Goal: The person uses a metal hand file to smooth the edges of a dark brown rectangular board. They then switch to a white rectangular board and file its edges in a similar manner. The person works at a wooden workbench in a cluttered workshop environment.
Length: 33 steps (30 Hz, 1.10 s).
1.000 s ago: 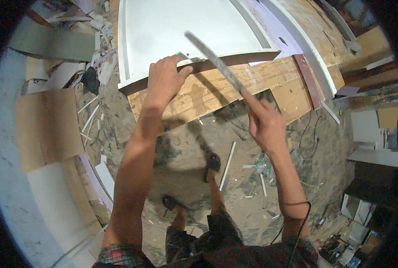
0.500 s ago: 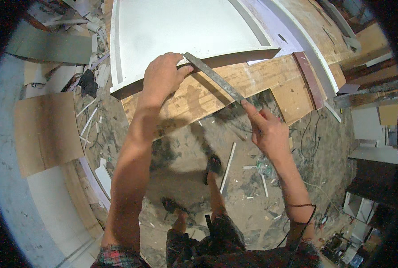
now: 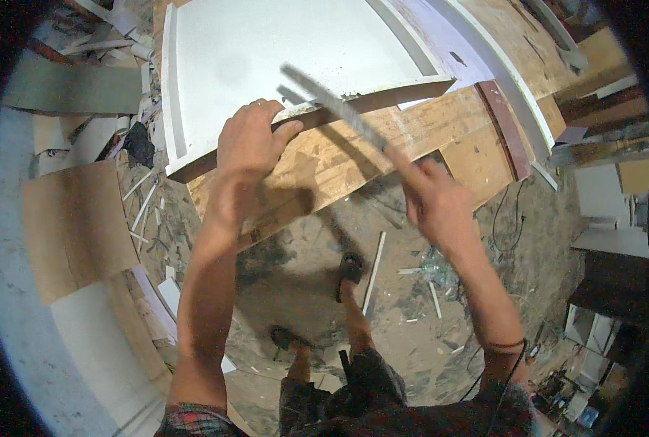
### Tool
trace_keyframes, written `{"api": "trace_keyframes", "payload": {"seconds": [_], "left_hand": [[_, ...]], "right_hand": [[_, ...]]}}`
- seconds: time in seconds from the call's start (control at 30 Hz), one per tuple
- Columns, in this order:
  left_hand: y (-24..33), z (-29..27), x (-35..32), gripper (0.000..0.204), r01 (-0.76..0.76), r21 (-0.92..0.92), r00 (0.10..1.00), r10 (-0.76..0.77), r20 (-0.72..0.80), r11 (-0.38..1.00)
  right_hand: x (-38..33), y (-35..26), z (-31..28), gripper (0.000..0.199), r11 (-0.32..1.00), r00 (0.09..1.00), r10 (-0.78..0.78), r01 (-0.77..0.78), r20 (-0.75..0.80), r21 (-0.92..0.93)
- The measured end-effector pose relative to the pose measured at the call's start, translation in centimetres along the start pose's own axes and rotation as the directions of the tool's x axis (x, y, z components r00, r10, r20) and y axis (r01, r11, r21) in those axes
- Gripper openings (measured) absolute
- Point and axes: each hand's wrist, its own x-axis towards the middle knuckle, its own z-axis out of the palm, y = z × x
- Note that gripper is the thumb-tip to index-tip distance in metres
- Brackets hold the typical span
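Note:
A white panel (image 3: 288, 44) with raised side rims and a dark curved near edge lies on a wooden workbench (image 3: 339, 156). My left hand (image 3: 250, 135) grips that near edge, fingers over the white face and thumb at the rim. A long, flat grey metal file (image 3: 339, 108) is in my right hand (image 3: 437, 200), index finger stretched along it. It slants up and left across the edge, right of my left hand, its far end above the white face. The file is blurred, and my grip hides its near end.
A dark reddish strip (image 3: 503, 131) and a long white strip (image 3: 503, 65) lie right of the panel. Scrap strips (image 3: 374, 273) are scattered on the floor by my feet. A brown board (image 3: 80, 229) stands at left. Shelving (image 3: 601, 328) is at right.
The file has risen off the panel's edge, and its far end has swung up and left over the white face. My left hand sits slightly farther left and nearer me in view.

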Motion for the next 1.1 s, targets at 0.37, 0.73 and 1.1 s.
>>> {"api": "trace_keyframes", "payload": {"seconds": [0.37,0.73,1.1], "left_hand": [[0.6,0.8,0.9,0.043,-0.025,-0.023,1.000,0.024,-0.003,0.999],[3.2,0.9,1.4,0.042,-0.001,-0.062,0.999,0.004,0.044,0.998],[3.9,1.0,1.9,0.042,-0.009,-0.020,0.999,0.010,0.034,1.000]], "right_hand": [[4.1,0.4,1.0,0.065,0.986,0.991,0.135,-0.136,-0.015,-0.098],[2.9,2.0,0.6,0.073,0.988,0.993,0.114,-0.109,0.041,-0.110],[-2.8,3.3,-0.7,0.067,0.995,0.993,0.073,-0.067,0.096,-0.072]]}}
